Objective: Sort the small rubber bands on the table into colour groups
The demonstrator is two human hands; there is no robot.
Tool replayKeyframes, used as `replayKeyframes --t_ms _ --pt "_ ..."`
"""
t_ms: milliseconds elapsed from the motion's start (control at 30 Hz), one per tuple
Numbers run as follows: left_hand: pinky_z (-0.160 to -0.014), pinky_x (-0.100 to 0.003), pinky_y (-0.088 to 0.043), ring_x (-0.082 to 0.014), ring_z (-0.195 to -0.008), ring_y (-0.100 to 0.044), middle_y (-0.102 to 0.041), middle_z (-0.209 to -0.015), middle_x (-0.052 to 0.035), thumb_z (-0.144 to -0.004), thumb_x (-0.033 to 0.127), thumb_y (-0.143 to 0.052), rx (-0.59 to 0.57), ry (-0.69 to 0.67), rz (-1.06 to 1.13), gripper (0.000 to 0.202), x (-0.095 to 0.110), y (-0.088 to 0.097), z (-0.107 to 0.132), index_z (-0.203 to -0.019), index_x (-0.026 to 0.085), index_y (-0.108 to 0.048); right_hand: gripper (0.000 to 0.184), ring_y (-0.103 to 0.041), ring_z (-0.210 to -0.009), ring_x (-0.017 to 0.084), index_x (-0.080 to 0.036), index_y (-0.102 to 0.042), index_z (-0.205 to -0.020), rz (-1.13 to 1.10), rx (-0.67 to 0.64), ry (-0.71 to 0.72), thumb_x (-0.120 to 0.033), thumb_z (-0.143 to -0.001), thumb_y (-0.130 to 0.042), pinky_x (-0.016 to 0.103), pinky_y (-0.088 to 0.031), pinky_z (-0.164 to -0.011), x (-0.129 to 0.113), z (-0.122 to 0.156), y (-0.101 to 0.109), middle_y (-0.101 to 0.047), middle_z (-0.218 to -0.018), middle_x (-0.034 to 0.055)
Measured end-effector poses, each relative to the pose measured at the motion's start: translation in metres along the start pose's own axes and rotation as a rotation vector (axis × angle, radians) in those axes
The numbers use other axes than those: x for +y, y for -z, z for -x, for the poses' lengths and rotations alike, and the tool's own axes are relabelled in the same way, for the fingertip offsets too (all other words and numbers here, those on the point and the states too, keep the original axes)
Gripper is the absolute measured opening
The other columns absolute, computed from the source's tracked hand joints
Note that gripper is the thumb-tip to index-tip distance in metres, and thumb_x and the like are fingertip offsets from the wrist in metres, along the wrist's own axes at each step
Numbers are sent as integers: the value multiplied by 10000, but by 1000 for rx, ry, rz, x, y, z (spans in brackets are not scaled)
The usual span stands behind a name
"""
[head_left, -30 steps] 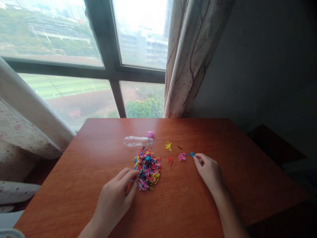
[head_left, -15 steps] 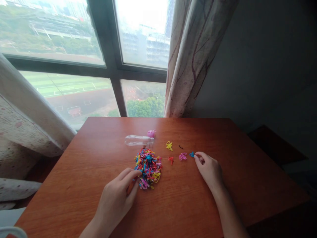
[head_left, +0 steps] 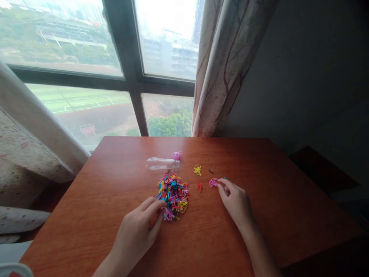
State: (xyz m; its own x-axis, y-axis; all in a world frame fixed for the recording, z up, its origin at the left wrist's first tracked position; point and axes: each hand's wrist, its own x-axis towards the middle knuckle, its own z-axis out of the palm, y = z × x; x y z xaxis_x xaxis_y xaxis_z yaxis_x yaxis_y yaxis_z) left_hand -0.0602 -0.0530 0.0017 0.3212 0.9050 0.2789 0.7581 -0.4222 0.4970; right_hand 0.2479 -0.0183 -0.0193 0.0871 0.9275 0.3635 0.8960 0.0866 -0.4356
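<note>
A mixed heap of small coloured rubber bands [head_left: 174, 192] lies on the wooden table. My left hand [head_left: 138, 223] rests at the heap's near left edge, thumb and index fingertips drawn together there; what they pinch, if anything, is hidden. My right hand [head_left: 235, 198] is over the right side, its thumb and index tips slightly apart beside a small cluster of pink rubber bands [head_left: 213, 182]. A bit of blue rubber band [head_left: 225, 177] shows just behind its fingers. Nearby lie yellow rubber bands [head_left: 197, 170], red rubber bands [head_left: 199, 187] and one black rubber band [head_left: 211, 171].
Behind the heap a clear plastic bottle [head_left: 161, 163] lies on its side, with a pink lid [head_left: 177, 156] by its mouth. The table [head_left: 184, 246] reaches a window, flanked by curtains [head_left: 216, 77]. Part of a white container [head_left: 15, 269] shows at lower left.
My right hand has moved left from the blue rubber bands to the pink cluster, leaving the blue behind its fingers. My left hand has stayed at the heap.
</note>
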Motion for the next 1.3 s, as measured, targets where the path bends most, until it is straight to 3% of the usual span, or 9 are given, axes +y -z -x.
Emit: replayKeyframes --t_ms 133,300,567,1067,1300 --pt "-653 -211 -501 -143 -762 -693 -684 -937 -6 -927 212 -459 -64 -32 -19 193 0 1 1 -983 263 -637 265 -606 -565 158 -212 -724 -941 -119 -22 21 -339 -933 -492 251 -432 -581 -14 9 -4 -681 -682 23" --pt "-590 -218 -487 -148 -699 -689 -689 -914 -1 -911 210 -475 -139 -38 -86 197 3 -1 0 -983 272 -648 223 -613 -592 155 -208 -702 -915 -264 -139 87 -278 -938 -492 244 -442 -586 -44 31 -15 -688 -722 28" --pt "-621 -220 -506 -163 -759 -708 -700 -962 -5 -896 193 -496 -107 -33 -70 231 5 -5 -2 -1042 277 -653 142 -629 -670 152 -229 -679 -890 -364 -292 183 -173 -900 -550 243 -424 -655 -87 49 -20 -700 -778 -4" --pt "-655 -228 -506 -168 -795 -699 -682 -948 -3 -936 248 -457 -197 63 -92 176 2 -2 -2 -978 274 -626 141 -656 -710 162 -236 -688 -870 -371 -334 217 -174 -896 -564 239 -438 -687 -89 54 -23 -722 -784 -2" --pt "-686 -234 -510 -170 -790 -699 -712 -900 10 -925 266 -506 -173 79 -15 148 -3 -4 1 -942 273 -653 137 -653 -715 163 -235 -682 -864 -373 -342 202 -170 -895 -565 244 -429 -686 -90 53 -22 -721 -793 -6"
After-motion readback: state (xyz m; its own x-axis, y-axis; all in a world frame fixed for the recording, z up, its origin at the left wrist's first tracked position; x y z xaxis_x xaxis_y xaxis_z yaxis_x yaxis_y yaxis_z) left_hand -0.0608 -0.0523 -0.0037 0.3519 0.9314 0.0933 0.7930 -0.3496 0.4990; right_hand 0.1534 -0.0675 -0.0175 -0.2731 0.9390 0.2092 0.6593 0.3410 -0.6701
